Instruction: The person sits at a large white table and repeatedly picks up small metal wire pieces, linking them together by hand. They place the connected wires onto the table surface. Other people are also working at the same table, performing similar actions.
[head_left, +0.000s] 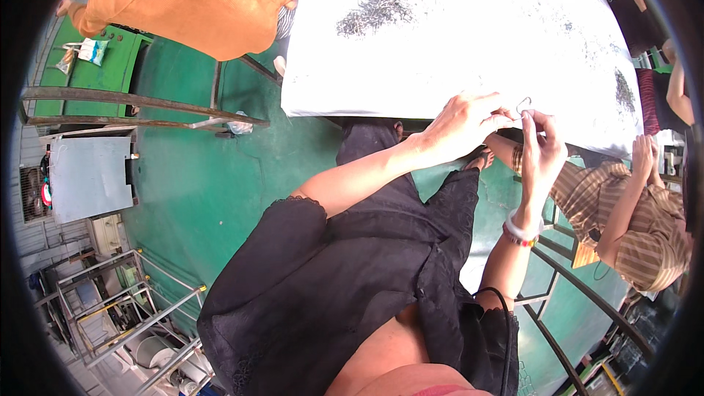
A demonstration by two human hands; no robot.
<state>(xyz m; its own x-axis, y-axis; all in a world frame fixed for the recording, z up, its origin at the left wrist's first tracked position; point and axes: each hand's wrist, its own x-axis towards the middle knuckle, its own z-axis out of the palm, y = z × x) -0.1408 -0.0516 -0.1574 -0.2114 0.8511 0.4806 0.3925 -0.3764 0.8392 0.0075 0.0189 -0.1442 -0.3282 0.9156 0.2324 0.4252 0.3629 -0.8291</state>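
Observation:
Close together at the near edge of a white-covered table (pixel 381 81), my left hand (pixel 469 123) and my right hand (pixel 543 148) pinch a small, thin, dark curved piece (pixel 526 101) between them. It looks like a bent wire or loop, but it is too small to name surely. The fingertips of both hands are closed around it, and part of it is hidden by them. Farther in on the white surface lies a loose heap of thin dark pieces (pixel 378 11), with more scattered to the right.
A person in an orange top (pixel 191 7) is at the far left of the table. Another in a striped brown shirt (pixel 649 238) sits at the right. Metal rails (pixel 139 103) stand at left, a metal-framed rack (pixel 132 301) at lower left, above a green floor (pixel 191 198).

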